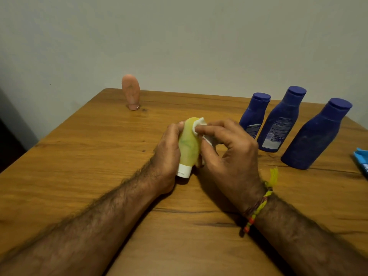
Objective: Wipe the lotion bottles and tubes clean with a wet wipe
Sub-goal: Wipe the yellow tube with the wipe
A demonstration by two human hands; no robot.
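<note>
A yellow-green tube (188, 144) with a white cap pointing toward me is gripped by my left hand (168, 154) above the table's middle. My right hand (229, 152) presses a white wet wipe (198, 124) against the tube's upper right side. Three dark blue lotion bottles stand at the right: a small one (253, 114), a middle one (280, 120) and a large one (316, 134), all dusty. A peach-coloured tube (130, 92) stands on its cap at the far left of the table.
The wooden table (89, 156) meets a plain wall at the back. A blue wipe packet (361, 162) lies at the right edge, partly cut off. A thread bracelet is on my right wrist.
</note>
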